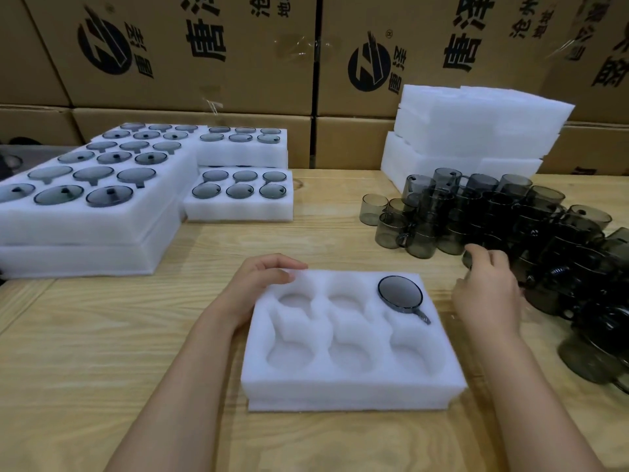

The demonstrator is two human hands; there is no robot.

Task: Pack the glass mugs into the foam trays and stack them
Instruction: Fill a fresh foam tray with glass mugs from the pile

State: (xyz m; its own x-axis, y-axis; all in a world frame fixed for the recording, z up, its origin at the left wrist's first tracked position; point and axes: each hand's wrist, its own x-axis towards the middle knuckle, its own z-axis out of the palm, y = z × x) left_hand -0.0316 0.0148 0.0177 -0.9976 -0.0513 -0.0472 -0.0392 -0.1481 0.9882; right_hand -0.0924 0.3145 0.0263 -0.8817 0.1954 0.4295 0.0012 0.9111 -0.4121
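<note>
A white foam tray [350, 386] with several round pockets lies in front of me on the wooden table. One smoky grey glass mug [401, 294] sits in its far right pocket, handle pointing toward me; the other pockets hold nothing. My left hand [262, 284] rests on the tray's far left corner, fingers curled over the edge. My right hand [486, 291] reaches into the heap of loose grey mugs [510, 216] at the right, its fingers around a mug [468, 258] at the heap's near edge. The grip itself is partly hidden.
Stacked foam trays filled with mugs [88, 199] stand at the left, with smaller filled stacks [238, 195] behind the middle. A pile of foam trays without mugs [476, 131] sits at the back right. Cardboard boxes [204, 46] wall off the far edge.
</note>
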